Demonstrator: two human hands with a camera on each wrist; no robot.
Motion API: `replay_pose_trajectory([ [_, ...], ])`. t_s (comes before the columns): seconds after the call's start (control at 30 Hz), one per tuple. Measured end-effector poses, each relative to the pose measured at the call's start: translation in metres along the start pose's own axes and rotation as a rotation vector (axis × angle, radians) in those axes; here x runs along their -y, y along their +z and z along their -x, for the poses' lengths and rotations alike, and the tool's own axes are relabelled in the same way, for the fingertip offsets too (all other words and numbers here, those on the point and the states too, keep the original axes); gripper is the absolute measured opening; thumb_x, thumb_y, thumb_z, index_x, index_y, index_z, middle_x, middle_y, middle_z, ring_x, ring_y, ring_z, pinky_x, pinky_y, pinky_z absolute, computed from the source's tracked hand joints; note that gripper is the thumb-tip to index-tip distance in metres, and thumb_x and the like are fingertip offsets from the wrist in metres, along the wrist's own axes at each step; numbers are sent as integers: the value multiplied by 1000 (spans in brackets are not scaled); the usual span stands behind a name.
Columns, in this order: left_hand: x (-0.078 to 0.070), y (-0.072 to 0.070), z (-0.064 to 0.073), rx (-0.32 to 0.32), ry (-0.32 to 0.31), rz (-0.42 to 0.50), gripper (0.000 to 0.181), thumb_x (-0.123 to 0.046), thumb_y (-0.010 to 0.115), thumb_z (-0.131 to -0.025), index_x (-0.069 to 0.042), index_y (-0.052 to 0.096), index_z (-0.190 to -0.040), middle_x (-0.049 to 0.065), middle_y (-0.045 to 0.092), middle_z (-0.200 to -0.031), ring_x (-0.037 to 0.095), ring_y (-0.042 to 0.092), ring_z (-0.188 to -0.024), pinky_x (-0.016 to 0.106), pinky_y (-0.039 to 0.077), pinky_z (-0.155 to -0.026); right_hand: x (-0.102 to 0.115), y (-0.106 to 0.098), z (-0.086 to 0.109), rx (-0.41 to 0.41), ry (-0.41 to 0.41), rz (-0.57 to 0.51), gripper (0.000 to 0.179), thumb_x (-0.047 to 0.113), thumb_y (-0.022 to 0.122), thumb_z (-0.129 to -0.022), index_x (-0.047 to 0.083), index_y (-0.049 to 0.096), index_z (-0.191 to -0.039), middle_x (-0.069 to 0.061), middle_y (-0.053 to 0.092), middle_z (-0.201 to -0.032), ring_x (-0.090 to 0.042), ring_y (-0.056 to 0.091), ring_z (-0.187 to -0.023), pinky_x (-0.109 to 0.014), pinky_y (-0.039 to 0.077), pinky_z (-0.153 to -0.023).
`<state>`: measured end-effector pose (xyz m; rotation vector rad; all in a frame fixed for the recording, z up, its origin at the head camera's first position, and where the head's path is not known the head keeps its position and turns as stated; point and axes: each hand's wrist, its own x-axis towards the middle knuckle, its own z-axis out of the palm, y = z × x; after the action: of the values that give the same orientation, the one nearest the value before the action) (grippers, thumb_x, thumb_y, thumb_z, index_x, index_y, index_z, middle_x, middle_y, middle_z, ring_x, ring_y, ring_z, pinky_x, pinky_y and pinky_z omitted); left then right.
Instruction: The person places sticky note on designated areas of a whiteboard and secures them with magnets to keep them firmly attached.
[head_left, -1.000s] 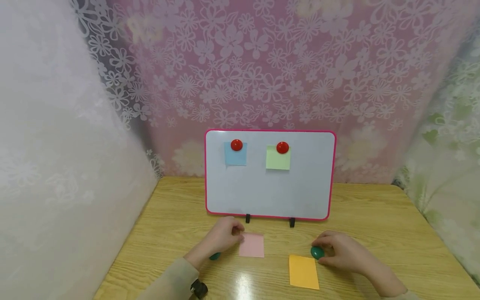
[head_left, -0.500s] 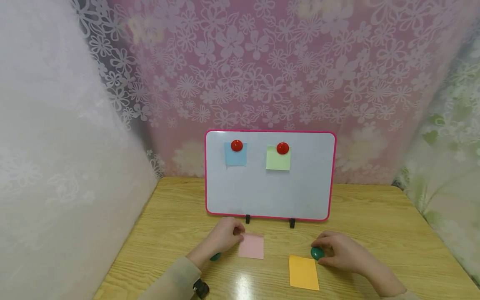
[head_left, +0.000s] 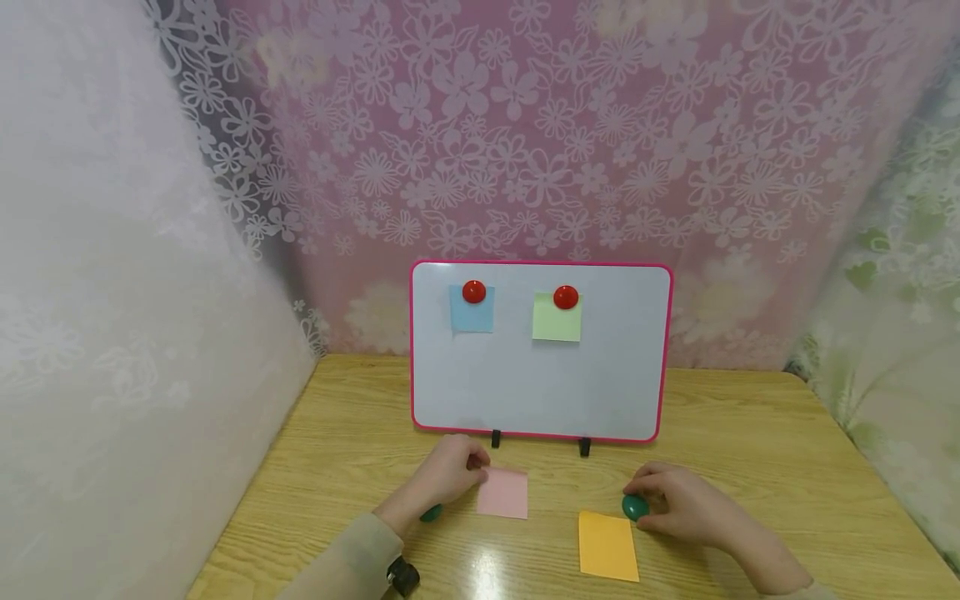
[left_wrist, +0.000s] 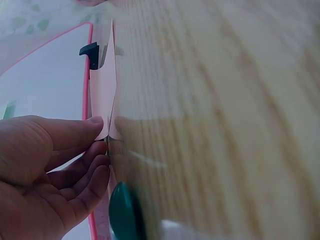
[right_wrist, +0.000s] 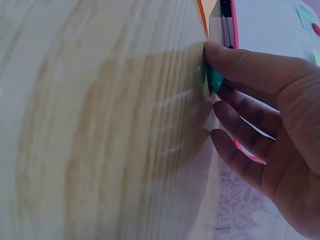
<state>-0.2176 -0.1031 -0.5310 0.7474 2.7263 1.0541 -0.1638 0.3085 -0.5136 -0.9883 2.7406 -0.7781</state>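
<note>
Though it's partly blocked by the left forearm [head_left: 405, 500] in the head view, one green magnet [head_left: 431, 513] can be spotted on the table [head_left: 337, 467], not gripped by anything. The left hand [head_left: 450, 467] is found at that magnet's 1 o'clock, and the pink note [head_left: 502, 493] is pinched by its thumb and fingers at the note's 10 o'clock corner. The whiteboard [head_left: 540, 383] is propped between 12 and 1 o'clock from the note. On it, a blue note [head_left: 472, 318] is held near 10 o'clock by a red magnet [head_left: 474, 292], and a pale green note [head_left: 557, 325] is held around 1 o'clock by another red magnet [head_left: 566, 297].

An orange note [head_left: 608, 547] is laid flat at the pink one's 4 o'clock. At its 1 o'clock, a second green magnet [head_left: 635, 507] is held in a narrow thumb-and-finger pinch by the right hand [head_left: 682, 506]; whether it's off the table can't be told.

Pick-up is probably the step in hand, with paper and magnet being taken together. For the next move, the note would likely need to be lifted without being creased, and the magnet kept clear until the paper is lined up on the board.
</note>
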Motion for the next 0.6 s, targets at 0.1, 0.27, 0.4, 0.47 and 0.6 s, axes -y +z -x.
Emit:
replay_pose_trajectory([
  [0.1, -2, -1, 0, 8, -5, 10, 8, -6, 81, -94, -5, 81, -103, -3, 72, -93, 7, 64, -83, 26, 55, -74, 1, 0, 1, 6, 19, -2, 34, 27, 90, -89, 15, 79, -118, 8, 67, -112, -7, 63, -94, -31, 59, -79],
  [0.27, -3, -1, 0, 8, -6, -4, 8, -6, 81, -95, -6, 81, -102, -3, 72, -93, 7, 64, -83, 26, 55, -74, 0, 1, 2, 9, 34, 3, 34, 27, 91, -89, 16, 79, -118, 9, 67, -113, -7, 64, -94, -31, 59, -80],
  [0.4, -4, -1, -1, 11, -18, -10, 6, -6, 81, -95, -6, 81, -101, -4, 71, -93, 7, 63, -83, 26, 55, -74, -1, 1, 2, 10, 36, 4, 34, 28, 91, -89, 17, 79, -118, 10, 66, -113, -7, 64, -94, -31, 59, -81],
  [0.47, -5, -1, -1, 11, -23, -11, 6, -6, 81, -95, -6, 81, -101, -4, 71, -92, 7, 63, -83, 26, 55, -74, -1, 1, 2, 10, 37, 5, 34, 28, 91, -89, 17, 79, -118, 10, 66, -113, -7, 63, -95, -31, 59, -81],
  [0.6, -5, -1, -1, 9, -28, -22, 5, -6, 81, -95, -7, 81, -100, -4, 71, -92, 7, 63, -82, 26, 55, -74, -1, 1, 2, 12, 37, 5, 34, 29, 90, -89, 17, 79, -119, 10, 66, -113, -7, 64, -95, -31, 59, -82],
])
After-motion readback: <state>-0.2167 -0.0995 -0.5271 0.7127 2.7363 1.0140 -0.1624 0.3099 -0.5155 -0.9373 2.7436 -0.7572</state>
